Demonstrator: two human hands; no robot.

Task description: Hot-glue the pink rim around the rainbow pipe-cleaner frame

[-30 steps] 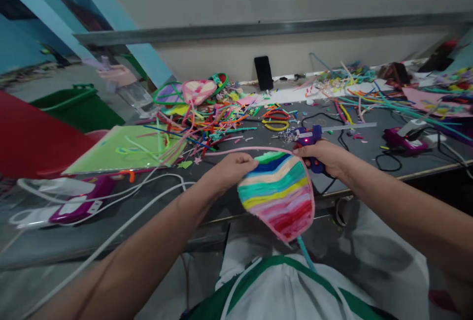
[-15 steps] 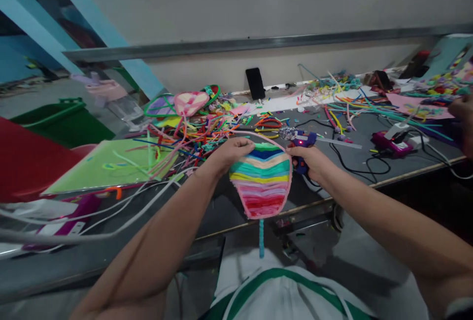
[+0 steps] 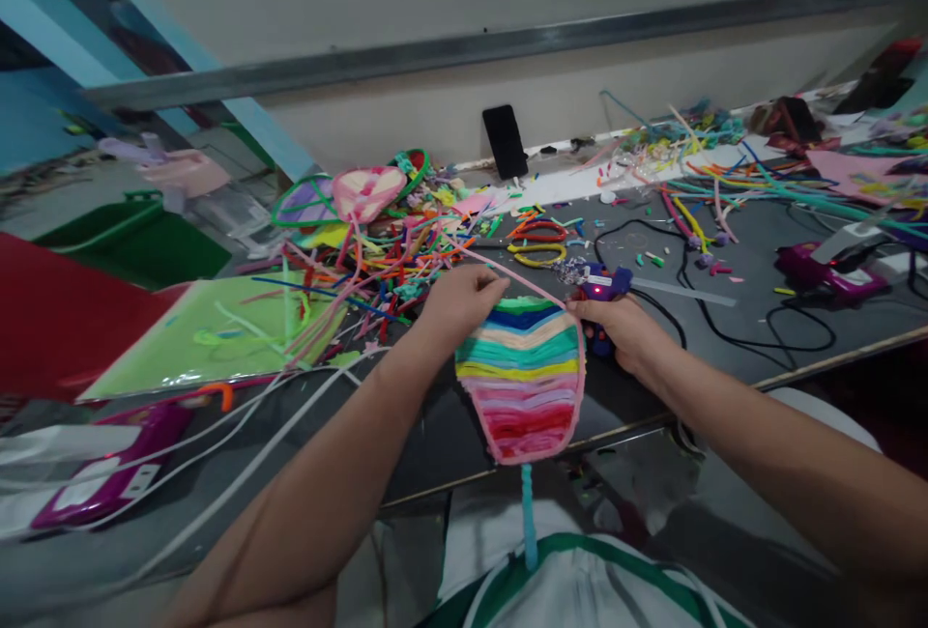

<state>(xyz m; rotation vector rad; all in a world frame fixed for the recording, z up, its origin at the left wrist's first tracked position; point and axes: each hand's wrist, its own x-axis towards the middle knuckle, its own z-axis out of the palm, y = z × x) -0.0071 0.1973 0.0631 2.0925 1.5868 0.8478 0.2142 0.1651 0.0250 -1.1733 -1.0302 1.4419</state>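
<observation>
A striped fuzzy panel (image 3: 523, 372) in rainbow colours, edged in pink, hangs upright over the table's front edge, a teal stem (image 3: 529, 517) pointing down from it. My left hand (image 3: 464, 301) is closed on the panel's upper left corner. At the upper right corner, my right hand (image 3: 609, 319) pinches the pink edging; the fingertips are close together. A loose pink pipe cleaner (image 3: 500, 266) runs from that corner up to the left, behind my left fingers. Just beyond my right hand lies a blue glue gun (image 3: 605, 284) with a red light and a clear glue stick.
Yellow-handled scissors (image 3: 536, 254) lie behind the panel. A pile of pipe cleaners (image 3: 377, 266) and a green sheet (image 3: 195, 338) are at left. A black phone (image 3: 506, 142) leans on the back wall. Black cables and a purple power strip (image 3: 830, 272) are at right.
The view has tilted down and closer to the table. Both hands still hold the panel, which appears slightly lower in view; the loose pink strand now shows more clearly.
</observation>
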